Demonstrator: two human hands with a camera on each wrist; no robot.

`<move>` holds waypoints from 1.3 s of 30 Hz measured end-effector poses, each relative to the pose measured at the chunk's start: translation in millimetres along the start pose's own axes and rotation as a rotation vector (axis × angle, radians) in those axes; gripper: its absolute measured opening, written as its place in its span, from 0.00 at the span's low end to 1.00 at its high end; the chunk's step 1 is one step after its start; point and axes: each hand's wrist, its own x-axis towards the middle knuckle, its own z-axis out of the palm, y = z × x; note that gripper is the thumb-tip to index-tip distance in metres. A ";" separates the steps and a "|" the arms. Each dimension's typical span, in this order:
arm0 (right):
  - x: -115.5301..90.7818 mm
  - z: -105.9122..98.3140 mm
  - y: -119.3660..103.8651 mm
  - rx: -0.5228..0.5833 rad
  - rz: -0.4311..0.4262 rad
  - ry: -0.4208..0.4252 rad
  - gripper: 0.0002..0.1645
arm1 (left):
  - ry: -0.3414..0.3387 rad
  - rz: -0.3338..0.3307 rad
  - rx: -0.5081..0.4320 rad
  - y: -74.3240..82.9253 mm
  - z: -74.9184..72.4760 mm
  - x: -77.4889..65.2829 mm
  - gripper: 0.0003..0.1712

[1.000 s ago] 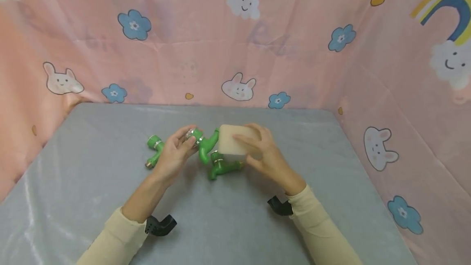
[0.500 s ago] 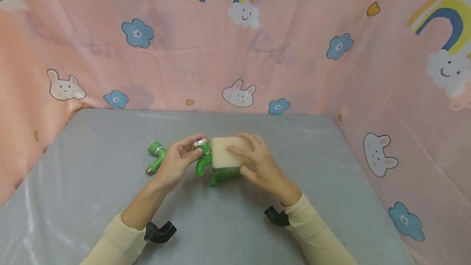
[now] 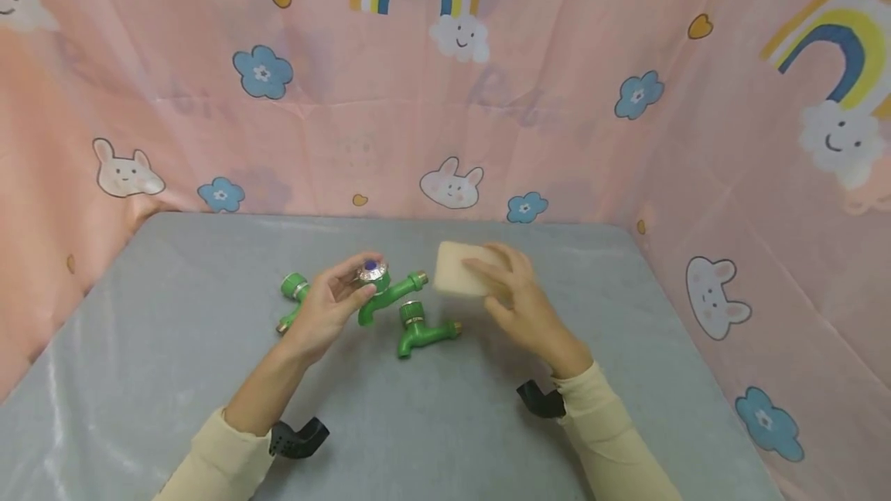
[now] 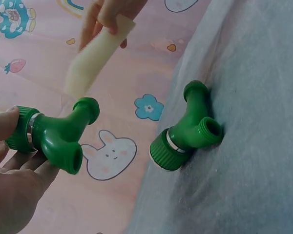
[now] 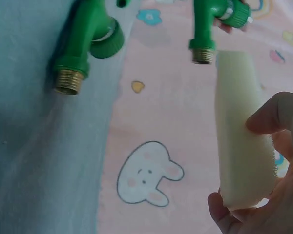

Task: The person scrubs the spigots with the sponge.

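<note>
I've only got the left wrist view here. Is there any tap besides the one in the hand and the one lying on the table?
Observer: Yes, the head view shows a third green tap to the left of the left hand, partly hidden by it.
Operator: What's on the far end of the held tap's pipe?
Observer: In the right wrist view, the held tap ends there in brass threads.

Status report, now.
Left grip holds curved green faucet by knob end. Right grip holds cream rectangular sponge, apart from faucet; nothing between. Two more green faucets on grey table.
</note>
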 end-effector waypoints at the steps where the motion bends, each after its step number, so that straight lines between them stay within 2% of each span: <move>1: -0.5 -0.2 -0.4 0.009 0.003 0.007 0.37 | -0.006 0.015 0.014 -0.4 1.1 -0.2 0.25; 3: -1.1 1.8 -2.9 0.051 0.001 -0.008 0.37 | -0.030 0.041 0.025 -0.7 3.8 -0.6 0.25; 8: -1.1 13.6 -9.4 0.119 -0.014 -0.113 0.35 | -0.080 0.077 0.012 0.1 8.2 -2.0 0.24; 15: 0.4 13.3 -4.9 0.165 0.005 -0.163 0.34 | -0.089 0.085 -0.071 -0.2 6.1 -0.2 0.24; 19: 1.4 8.0 2.8 0.163 0.039 -0.195 0.35 | -0.060 0.068 -0.057 -2.3 3.0 0.7 0.24; 23: 1.1 1.3 6.6 0.140 0.078 -0.188 0.35 | -0.023 0.024 0.001 -3.4 0.9 0.7 0.30; 26: 0.8 -1.0 5.0 0.125 0.074 -0.152 0.35 | -0.007 -0.007 0.013 -4.7 0.8 0.7 0.33; 32: 2.0 7.6 -9.0 0.159 -0.023 -0.117 0.35 | -0.024 -0.002 -0.104 -7.1 4.6 1.6 0.29; 35: 2.9 13.4 -12.2 0.192 -0.034 -0.120 0.34 | -0.019 0.007 -0.146 -7.4 5.5 2.0 0.29; 39: 2.5 14.3 -9.3 0.219 -0.014 -0.119 0.35 | 0.026 -0.010 -0.172 -7.1 4.7 2.4 0.30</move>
